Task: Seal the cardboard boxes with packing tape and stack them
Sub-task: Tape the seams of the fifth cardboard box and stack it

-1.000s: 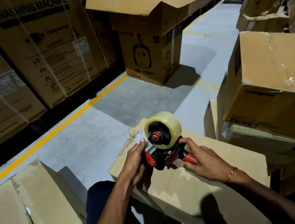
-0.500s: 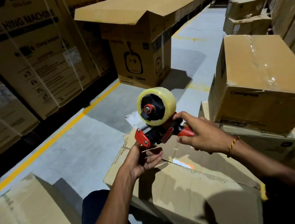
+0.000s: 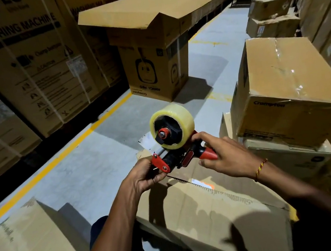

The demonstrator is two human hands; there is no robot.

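Our right hand (image 3: 226, 155) has its fingers curled round the red handle of the tape dispenser (image 3: 173, 143), thumb up near the roll. Our left hand (image 3: 146, 173) pinches at the dispenser's front end beside the red plate; whether it has the loose tape end we cannot tell. The dispenser hangs above the far edge of the cardboard box (image 3: 210, 210) in front of us, apart from it. The box's open seam runs lengthwise from that far edge back toward our right, directly under and behind the dispenser's nose. We judge the right hand must bring the nose down onto the seam and pull back along it. A sealed box (image 3: 282, 87) sits stacked at right.
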